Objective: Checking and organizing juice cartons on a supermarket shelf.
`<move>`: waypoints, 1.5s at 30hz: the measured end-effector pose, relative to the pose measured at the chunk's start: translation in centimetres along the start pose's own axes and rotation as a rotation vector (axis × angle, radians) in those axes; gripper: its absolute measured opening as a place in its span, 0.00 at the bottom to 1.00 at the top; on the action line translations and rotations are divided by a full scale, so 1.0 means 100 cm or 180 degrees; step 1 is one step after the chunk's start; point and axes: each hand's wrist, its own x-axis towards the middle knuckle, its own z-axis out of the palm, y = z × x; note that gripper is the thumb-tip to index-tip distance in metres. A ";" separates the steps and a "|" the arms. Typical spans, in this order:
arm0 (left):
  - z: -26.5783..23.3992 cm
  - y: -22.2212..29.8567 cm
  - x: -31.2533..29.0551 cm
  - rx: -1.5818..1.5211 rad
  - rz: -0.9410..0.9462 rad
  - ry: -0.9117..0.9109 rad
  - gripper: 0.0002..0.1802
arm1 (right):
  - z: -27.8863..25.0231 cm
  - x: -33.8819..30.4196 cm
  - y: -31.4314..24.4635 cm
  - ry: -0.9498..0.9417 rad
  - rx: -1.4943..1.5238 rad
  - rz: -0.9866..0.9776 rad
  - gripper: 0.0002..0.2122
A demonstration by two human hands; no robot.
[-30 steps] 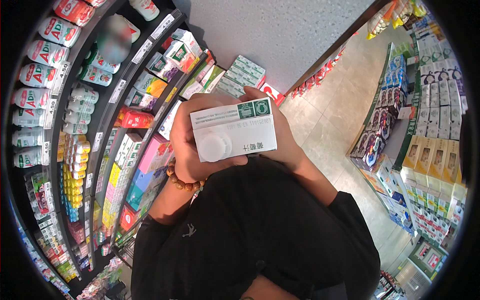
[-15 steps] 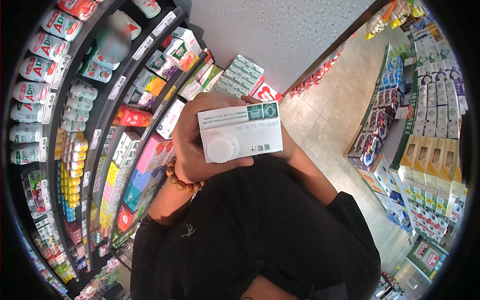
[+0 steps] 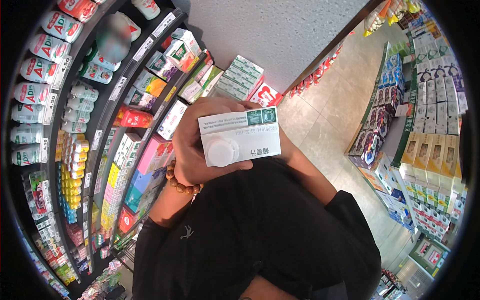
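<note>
A white juice carton with a green patch and a round white screw cap is in front of my body, its capped top turned up toward me. My left hand is closed around its left side, the thumb lying along the near edge and the fingers behind. A string of brown wooden beads circles my left wrist. My right hand is against the carton's right and far side, mostly hidden behind it. Some fingertips show at the carton's far edge.
Dark curved shelves on my left hold white bottles, small yellow bottles and boxed drinks. Stacked cartons stand beyond my hands by a grey speckled surface. Across the tiled floor, right-hand shelves hold boxes.
The juice carton has dropped slightly toward me and tilted a little, with both hands moving along with it. The grip looks the same.
</note>
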 end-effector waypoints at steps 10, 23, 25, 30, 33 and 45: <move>0.002 -0.003 -0.004 0.0023 -0.0135 0.0017 0.44 | -0.003 0.001 0.015 0.0037 -0.0059 -0.0040 0.38; 0.005 -0.007 -0.010 -0.0014 -0.0141 0.0139 0.45 | -0.004 -0.002 0.011 -0.0023 -0.0085 0.0020 0.41; 0.005 -0.007 -0.011 -0.0048 -0.0185 0.0163 0.45 | -0.003 -0.003 0.011 -0.0042 -0.0094 0.0032 0.41; 0.007 -0.007 -0.012 -0.0069 -0.0304 0.0162 0.46 | -0.004 -0.005 0.010 -0.0054 -0.0104 0.0073 0.42; 0.008 -0.009 -0.012 -0.0015 -0.0303 0.0121 0.46 | -0.004 -0.007 0.009 -0.0038 -0.0096 0.0099 0.42; 0.008 -0.009 -0.007 0.0025 -0.0680 0.0322 0.46 | -0.011 -0.012 0.007 -0.0203 -0.0304 0.0130 0.43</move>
